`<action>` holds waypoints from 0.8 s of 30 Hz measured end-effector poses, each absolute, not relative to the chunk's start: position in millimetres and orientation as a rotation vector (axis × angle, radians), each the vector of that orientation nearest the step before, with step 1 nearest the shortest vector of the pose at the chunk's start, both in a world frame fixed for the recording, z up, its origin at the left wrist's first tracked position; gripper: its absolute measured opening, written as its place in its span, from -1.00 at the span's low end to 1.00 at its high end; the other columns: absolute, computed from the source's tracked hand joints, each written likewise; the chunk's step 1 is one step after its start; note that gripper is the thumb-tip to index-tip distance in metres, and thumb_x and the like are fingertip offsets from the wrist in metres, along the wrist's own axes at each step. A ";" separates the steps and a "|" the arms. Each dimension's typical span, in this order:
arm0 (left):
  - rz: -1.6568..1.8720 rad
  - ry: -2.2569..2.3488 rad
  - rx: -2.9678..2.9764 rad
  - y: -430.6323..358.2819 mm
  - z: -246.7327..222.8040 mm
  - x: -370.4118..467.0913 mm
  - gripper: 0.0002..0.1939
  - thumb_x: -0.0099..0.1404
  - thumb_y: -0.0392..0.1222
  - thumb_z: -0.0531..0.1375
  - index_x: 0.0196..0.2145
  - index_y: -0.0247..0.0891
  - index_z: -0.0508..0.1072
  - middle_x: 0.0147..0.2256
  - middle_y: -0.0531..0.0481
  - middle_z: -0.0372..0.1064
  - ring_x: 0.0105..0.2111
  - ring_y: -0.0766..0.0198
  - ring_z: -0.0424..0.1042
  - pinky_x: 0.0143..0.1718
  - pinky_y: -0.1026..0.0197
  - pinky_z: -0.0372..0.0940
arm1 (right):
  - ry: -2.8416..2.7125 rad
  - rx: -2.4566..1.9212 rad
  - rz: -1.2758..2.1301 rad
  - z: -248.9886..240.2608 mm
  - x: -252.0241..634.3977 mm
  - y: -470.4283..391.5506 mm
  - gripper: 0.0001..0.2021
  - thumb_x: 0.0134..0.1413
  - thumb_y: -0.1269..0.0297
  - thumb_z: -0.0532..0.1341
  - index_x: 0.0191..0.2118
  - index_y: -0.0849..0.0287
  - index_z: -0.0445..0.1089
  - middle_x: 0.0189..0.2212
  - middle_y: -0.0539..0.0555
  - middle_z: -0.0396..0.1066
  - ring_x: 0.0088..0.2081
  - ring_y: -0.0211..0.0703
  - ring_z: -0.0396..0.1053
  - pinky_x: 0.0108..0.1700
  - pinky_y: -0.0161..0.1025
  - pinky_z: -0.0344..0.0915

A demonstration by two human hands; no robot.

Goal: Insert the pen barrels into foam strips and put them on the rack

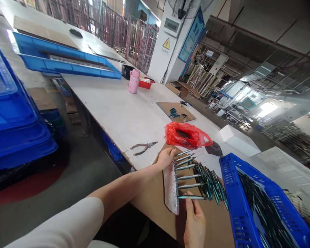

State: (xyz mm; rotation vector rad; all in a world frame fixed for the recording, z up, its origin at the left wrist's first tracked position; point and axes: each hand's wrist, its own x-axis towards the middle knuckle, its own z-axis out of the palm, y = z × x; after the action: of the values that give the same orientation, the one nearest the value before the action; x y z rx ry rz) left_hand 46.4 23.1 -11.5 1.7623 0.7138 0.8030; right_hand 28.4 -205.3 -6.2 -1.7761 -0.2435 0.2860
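Observation:
My left hand (165, 158) is closed on the far end of a long foam strip (171, 187) with a silvery, rough edge. Several slim, pointed fishing lures (189, 177) stick out sideways from that edge in a row. At the near end, my right hand (195, 217) pinches the last lure (192, 197) between thumb and fingers; its left tip meets the strip. Just beyond the row, a pile of blue-green lures (210, 184) lies on brown cardboard (155, 206). A red plastic bag (174, 132) with something dark inside sits past my left hand.
Pliers (144, 148) lie near the table's left edge. On the right stands a blue crate (228, 193) holding many dark lures, with a white box (239, 139) behind it. Farther off are another cardboard sheet (165, 107) with several lures, a pink bottle (134, 82) and a red tray (144, 84).

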 end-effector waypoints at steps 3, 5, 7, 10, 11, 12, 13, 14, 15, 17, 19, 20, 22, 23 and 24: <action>0.821 0.723 1.765 23.3 -8.9 44.1 -0.64 0.25 -0.02 -0.06 -0.48 -0.29 0.38 -0.56 0.06 0.28 -0.51 0.33 0.25 -0.44 0.30 0.12 | -0.225 -1.836 0.188 -12.8 17.0 -204.7 -0.39 -0.18 -0.12 0.17 -0.07 0.25 0.34 -0.19 0.16 0.43 -0.10 -0.02 0.34 -0.13 -0.23 0.26; 0.832 0.724 1.767 23.7 -7.6 43.1 -0.64 0.25 -0.02 -0.05 -0.53 -0.29 0.35 -0.59 0.08 0.24 -0.54 0.34 0.21 -0.47 0.31 0.09 | -0.234 -1.845 0.153 -17.5 9.6 -204.1 -0.37 -0.19 -0.14 0.16 -0.08 0.28 0.35 -0.23 0.17 0.45 -0.13 -0.02 0.36 -0.14 -0.24 0.27; 0.835 0.719 1.768 24.1 -6.8 42.8 -0.63 0.25 -0.02 -0.05 -0.55 -0.28 0.32 -0.60 0.09 0.21 -0.56 0.35 0.19 -0.50 0.31 0.06 | -0.259 -1.862 0.124 -19.7 6.0 -203.2 -0.38 -0.16 -0.15 0.14 -0.08 0.27 0.35 -0.25 0.16 0.45 -0.15 -0.03 0.37 -0.16 -0.25 0.27; 0.822 0.712 1.766 24.4 -6.4 43.1 -0.65 0.25 -0.03 -0.05 -0.55 -0.28 0.30 -0.60 0.10 0.19 -0.56 0.36 0.18 -0.50 0.31 0.04 | -0.264 -1.894 0.065 -17.8 9.4 -201.7 -0.40 -0.15 -0.16 0.12 -0.08 0.22 0.36 -0.29 0.13 0.47 -0.20 -0.04 0.39 -0.23 -0.26 0.28; 0.817 0.711 1.765 24.5 -6.4 43.1 -0.65 0.25 -0.03 -0.06 -0.55 -0.28 0.30 -0.60 0.10 0.19 -0.56 0.36 0.18 -0.50 0.31 0.04 | -0.252 -1.895 0.054 -16.6 12.2 -201.3 -0.40 -0.17 -0.17 0.13 -0.10 0.21 0.37 -0.31 0.12 0.47 -0.22 -0.04 0.40 -0.25 -0.26 0.28; 0.814 0.710 1.764 24.5 -6.4 43.1 -0.65 0.25 -0.03 -0.06 -0.54 -0.28 0.30 -0.60 0.10 0.19 -0.56 0.36 0.18 -0.50 0.31 0.03 | -0.236 -1.891 0.051 -15.4 15.2 -201.0 -0.40 -0.20 -0.18 0.14 -0.13 0.21 0.39 -0.33 0.12 0.48 -0.25 -0.04 0.40 -0.27 -0.26 0.29; 0.812 0.709 1.763 24.4 -6.4 43.0 -0.65 0.25 -0.03 -0.06 -0.55 -0.28 0.30 -0.60 0.10 0.19 -0.56 0.36 0.17 -0.50 0.31 0.03 | -0.214 -1.888 0.048 -14.5 17.9 -200.8 -0.40 -0.23 -0.18 0.16 -0.16 0.22 0.41 -0.35 0.12 0.48 -0.27 -0.03 0.41 -0.29 -0.25 0.29; 0.813 0.708 1.762 24.3 -6.4 42.9 -0.65 0.26 -0.03 -0.06 -0.55 -0.28 0.29 -0.59 0.09 0.19 -0.56 0.36 0.17 -0.50 0.31 0.03 | -0.189 -1.891 0.043 -14.1 20.1 -200.7 -0.41 -0.26 -0.19 0.18 -0.20 0.22 0.42 -0.37 0.12 0.48 -0.30 -0.03 0.41 -0.30 -0.25 0.29; 0.815 0.708 1.761 24.2 -6.5 42.7 -0.64 0.26 -0.03 -0.06 -0.55 -0.28 0.29 -0.59 0.09 0.19 -0.55 0.36 0.17 -0.50 0.31 0.02 | -0.166 -1.902 0.033 -14.3 21.4 -200.5 -0.42 -0.27 -0.18 0.19 -0.22 0.21 0.43 -0.39 0.11 0.48 -0.32 -0.04 0.41 -0.31 -0.25 0.29; 0.823 0.708 1.757 23.9 -6.9 42.3 -0.64 0.25 -0.03 -0.06 -0.56 -0.28 0.30 -0.59 0.09 0.19 -0.55 0.35 0.16 -0.51 0.31 0.02 | -0.138 -1.923 0.013 -16.7 21.0 -199.7 -0.46 -0.25 -0.16 0.19 -0.22 0.20 0.43 -0.41 0.10 0.48 -0.33 -0.04 0.41 -0.32 -0.25 0.29; 0.832 0.708 1.749 23.8 -7.5 42.2 -0.64 0.25 -0.03 -0.06 -0.57 -0.28 0.30 -0.60 0.08 0.19 -0.56 0.35 0.16 -0.51 0.30 0.02 | -0.157 -1.904 0.025 -22.5 16.9 -198.0 -0.45 -0.17 -0.15 0.15 -0.15 0.21 0.39 -0.38 0.12 0.48 -0.29 -0.03 0.41 -0.29 -0.24 0.30; 0.837 0.707 1.743 23.9 -7.8 42.2 -0.63 0.25 -0.03 -0.06 -0.57 -0.28 0.29 -0.60 0.08 0.19 -0.56 0.35 0.16 -0.51 0.30 0.02 | -0.177 -1.877 0.044 -26.8 13.6 -196.7 -0.42 -0.13 -0.14 0.12 -0.10 0.23 0.36 -0.34 0.14 0.48 -0.25 -0.02 0.41 -0.27 -0.24 0.30; 0.844 0.704 1.727 24.3 -8.2 42.4 -0.64 0.25 -0.03 -0.06 -0.57 -0.28 0.29 -0.59 0.08 0.21 -0.55 0.34 0.17 -0.51 0.30 0.04 | -0.207 -1.827 0.073 -37.5 6.0 -194.0 -0.35 -0.11 -0.15 0.10 -0.01 0.28 0.28 -0.26 0.18 0.45 -0.16 0.01 0.38 -0.22 -0.22 0.30; 0.848 0.701 1.717 24.6 -8.1 42.6 -0.64 0.25 -0.03 -0.06 -0.57 -0.28 0.29 -0.59 0.07 0.22 -0.55 0.34 0.18 -0.50 0.31 0.05 | -0.222 -1.822 0.079 -43.3 2.2 -192.8 -0.32 -0.13 -0.16 0.11 0.01 0.30 0.25 -0.23 0.20 0.44 -0.13 0.03 0.36 -0.20 -0.21 0.30; 0.851 0.698 1.706 25.0 -7.9 42.7 -0.64 0.25 -0.03 -0.05 -0.57 -0.28 0.30 -0.58 0.07 0.23 -0.54 0.34 0.19 -0.49 0.31 0.06 | -0.240 -1.837 0.077 -49.0 -1.0 -191.8 -0.29 -0.17 -0.16 0.14 0.02 0.32 0.24 -0.22 0.22 0.44 -0.14 0.05 0.36 -0.20 -0.20 0.30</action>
State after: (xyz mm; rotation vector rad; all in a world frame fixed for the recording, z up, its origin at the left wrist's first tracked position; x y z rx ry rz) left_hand 42.7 25.0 -7.9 1.7061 0.6982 0.8507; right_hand -1.0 -191.8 -49.0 -1.8375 -0.2399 0.0775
